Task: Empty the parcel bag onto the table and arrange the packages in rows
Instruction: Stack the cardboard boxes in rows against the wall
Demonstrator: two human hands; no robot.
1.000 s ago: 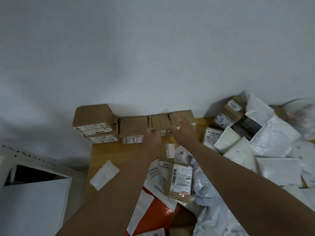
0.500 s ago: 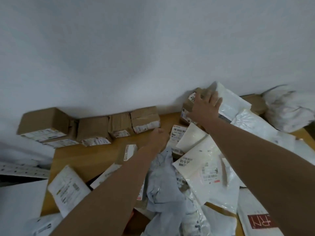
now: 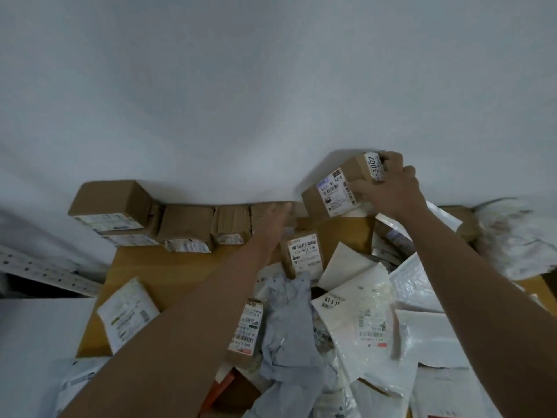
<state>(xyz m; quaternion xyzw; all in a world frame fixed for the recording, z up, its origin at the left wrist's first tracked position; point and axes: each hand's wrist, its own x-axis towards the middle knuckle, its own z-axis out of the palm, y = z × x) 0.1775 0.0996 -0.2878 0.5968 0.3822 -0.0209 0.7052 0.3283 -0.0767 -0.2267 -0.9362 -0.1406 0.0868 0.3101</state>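
The right hand [image 3: 391, 188], right of centre in the frame against the white wall [image 3: 271, 86], has its grip closed around a brown cardboard box [image 3: 334, 191]: fingers curl over the labelled end marked 3007, the thumb presses on the near face. The box is tilted and held just above the wooden worktop [image 3: 180, 267]. The left hand [image 3: 275, 214], at mid-frame, reaches with fingers straight to the right end of a row of brown boxes [image 3: 187, 224] that stands along the wall in the left half of the frame; its grip is wide and holds nothing, and whether the fingertips touch the last box I cannot tell. Below the hands, across the lower right of the frame, lies a loose pile of parcels: a small labelled box [image 3: 303, 254], white padded mailers [image 3: 358, 309] and a crumpled grey bag [image 3: 289, 321]. A flat white packet [image 3: 126, 315] lies alone at the lower left on the worktop.
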